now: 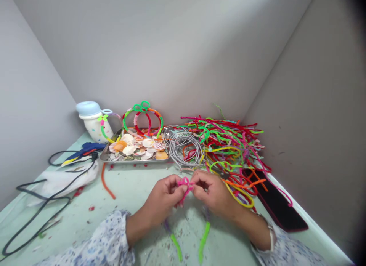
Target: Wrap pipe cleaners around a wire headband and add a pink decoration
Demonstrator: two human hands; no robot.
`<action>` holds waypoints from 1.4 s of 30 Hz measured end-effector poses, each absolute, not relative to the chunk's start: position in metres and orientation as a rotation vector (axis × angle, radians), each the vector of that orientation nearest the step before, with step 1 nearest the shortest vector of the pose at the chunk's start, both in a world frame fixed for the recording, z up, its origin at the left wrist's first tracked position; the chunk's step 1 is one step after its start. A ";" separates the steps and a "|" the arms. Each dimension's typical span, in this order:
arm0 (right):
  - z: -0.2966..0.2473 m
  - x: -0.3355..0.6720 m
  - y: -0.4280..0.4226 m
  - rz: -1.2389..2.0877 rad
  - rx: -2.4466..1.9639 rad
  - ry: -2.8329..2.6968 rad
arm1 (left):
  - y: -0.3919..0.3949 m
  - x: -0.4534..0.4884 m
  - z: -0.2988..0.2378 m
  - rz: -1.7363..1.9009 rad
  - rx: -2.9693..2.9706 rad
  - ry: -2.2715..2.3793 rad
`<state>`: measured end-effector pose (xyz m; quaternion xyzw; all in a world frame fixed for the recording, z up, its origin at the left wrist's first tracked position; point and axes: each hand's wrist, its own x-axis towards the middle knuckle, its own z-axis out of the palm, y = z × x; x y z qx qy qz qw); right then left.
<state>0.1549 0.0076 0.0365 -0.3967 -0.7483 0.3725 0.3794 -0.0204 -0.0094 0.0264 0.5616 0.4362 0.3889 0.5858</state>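
Between my two hands, above the middle of the table, is a pink pipe cleaner (185, 181) bent into small loops. My left hand (166, 197) pinches its left side between thumb and fingers. On its right side, my right hand (212, 193) grips it with thumb and forefinger. Below the hands hang two pipe cleaner ends, purple turning to green: a left end (176, 246) and a right end (204, 239). Their upper parts are hidden behind my hands, so I cannot tell how they join the pink loops.
A metal tray (134, 162) of shells stands behind, with pipe cleaner headbands (143, 108) on it. Right of it lie coiled grey wire (185, 148), a pipe cleaner pile (225, 136) and a black phone (281, 205). At left are a bottle (95, 125), glue gun (85, 148) and cable (37, 195).
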 end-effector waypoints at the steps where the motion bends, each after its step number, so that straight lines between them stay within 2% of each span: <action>1: 0.037 0.153 0.006 1.068 -1.055 -1.834 | -0.011 -0.021 0.026 0.944 1.394 1.060; 5: 0.036 0.146 0.000 1.520 -1.133 -1.472 | -0.016 -0.024 0.025 1.093 1.964 1.245; 7: 0.034 0.143 -0.001 1.705 -1.126 -1.289 | -0.016 -0.027 0.024 1.081 2.242 1.182; 9: 0.034 0.144 -0.001 1.807 -1.117 -1.201 | -0.016 -0.028 0.023 1.054 2.297 1.200; 13: 0.037 0.151 0.006 1.807 -1.086 -1.327 | -0.013 -0.026 0.023 1.029 1.970 1.312; 19: 0.042 0.158 0.011 1.682 -1.138 -1.488 | -0.010 -0.022 0.023 1.031 1.697 1.233; 24: 0.040 0.152 0.010 1.686 -1.182 -1.444 | -0.012 -0.023 0.021 1.018 1.828 1.277; 30: 0.040 0.150 0.004 1.740 -1.243 -1.358 | -0.017 -0.025 0.017 1.007 2.355 1.209; 33: 0.043 0.152 0.004 1.751 -1.236 -1.366 | -0.016 -0.024 0.020 1.054 2.162 1.235; 36: 0.046 0.156 0.008 1.587 -1.198 -1.557 | -0.011 -0.023 0.026 1.023 1.660 1.195; 42: 0.052 0.164 0.012 0.832 -0.982 -2.093 | -0.002 -0.023 0.033 0.880 1.236 1.006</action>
